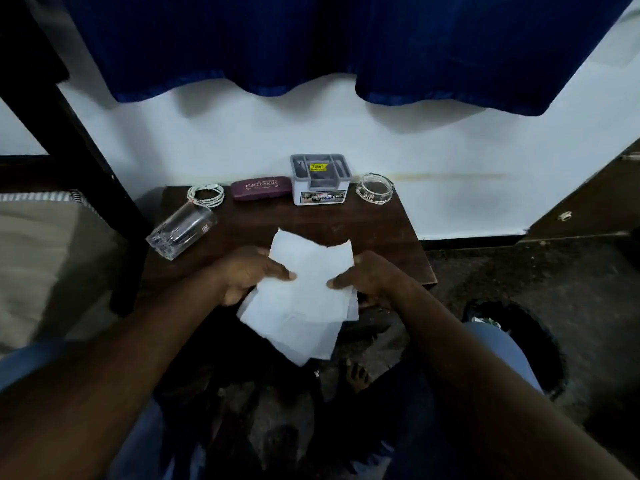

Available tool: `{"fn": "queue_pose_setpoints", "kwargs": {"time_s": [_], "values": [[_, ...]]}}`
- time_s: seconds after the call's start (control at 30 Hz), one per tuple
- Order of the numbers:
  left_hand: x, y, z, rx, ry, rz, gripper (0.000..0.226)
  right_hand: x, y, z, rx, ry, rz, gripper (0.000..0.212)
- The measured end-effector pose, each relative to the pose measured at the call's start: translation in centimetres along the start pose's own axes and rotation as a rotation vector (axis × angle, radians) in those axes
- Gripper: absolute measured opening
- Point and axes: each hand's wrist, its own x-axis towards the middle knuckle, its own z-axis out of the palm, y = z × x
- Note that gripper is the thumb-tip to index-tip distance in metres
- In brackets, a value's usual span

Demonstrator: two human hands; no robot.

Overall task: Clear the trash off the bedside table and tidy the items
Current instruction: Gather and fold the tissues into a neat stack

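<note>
White tissue [298, 299] pinched at both edges, left hand [242, 275] grip closed, right hand [367, 278] likewise

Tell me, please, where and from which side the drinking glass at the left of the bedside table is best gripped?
Take the drinking glass around its middle, coming from above with the grip spanning its width. It appears to lie on its side at the bedside table's left edge, thick base overhanging toward the front left, mouth toward the coiled white cable. Both hands are occupied with the white paper just now.
</note>
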Motion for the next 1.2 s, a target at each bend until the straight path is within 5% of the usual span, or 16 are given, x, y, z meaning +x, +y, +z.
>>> {"fn": "queue_pose_setpoints", "kwargs": {"time_s": [0.53,0.73,1.2], "values": [[0.4,1.1,0.8,-0.120,0.135,0.151,0.019,2.4,-2.8,0.4,0.187,0.250,-0.256,0.016],[1.1,1.3,0.1,-0.185,0.228,0.210,0.027,3.4,-3.5,0.7,0.135,0.236,-0.263,0.030],[1.3,2.3,-1.4,-0.325,0.226,0.240,0.036,5.4,-5.7,0.8,0.108,0.216,-0.354,0.024]]}}
